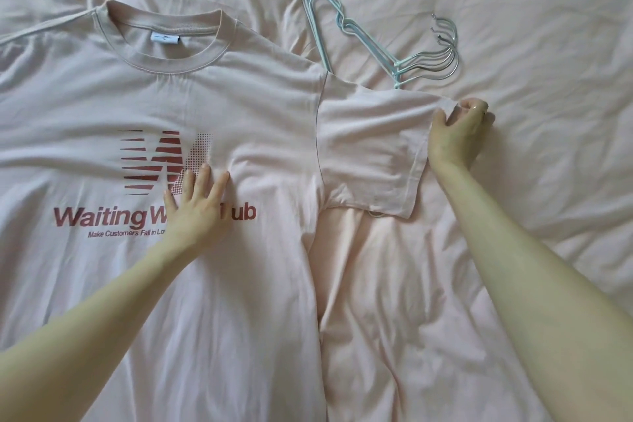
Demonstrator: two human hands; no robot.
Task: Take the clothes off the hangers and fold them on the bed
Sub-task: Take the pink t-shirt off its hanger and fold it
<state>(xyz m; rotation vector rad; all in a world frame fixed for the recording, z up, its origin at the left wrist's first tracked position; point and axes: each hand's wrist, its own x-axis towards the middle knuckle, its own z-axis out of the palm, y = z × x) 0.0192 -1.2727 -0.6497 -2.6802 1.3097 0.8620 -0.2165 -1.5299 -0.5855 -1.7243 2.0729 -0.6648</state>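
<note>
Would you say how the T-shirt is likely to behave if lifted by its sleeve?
Probably floppy: the T-shirt creases where the right hand pinches its sleeve. Likely light, lying thin under the left hand. It may drag on the sheet.

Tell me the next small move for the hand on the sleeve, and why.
Probably fold the sleeve inward over the chest. The right hand already pinches its hem, the T-shirt lies flat, front up, on the bed, and the left hand presses the print flat, anchoring it. The hangers lie aside, partly under the sleeve.

rumpled bed, T-shirt, hangers
</note>
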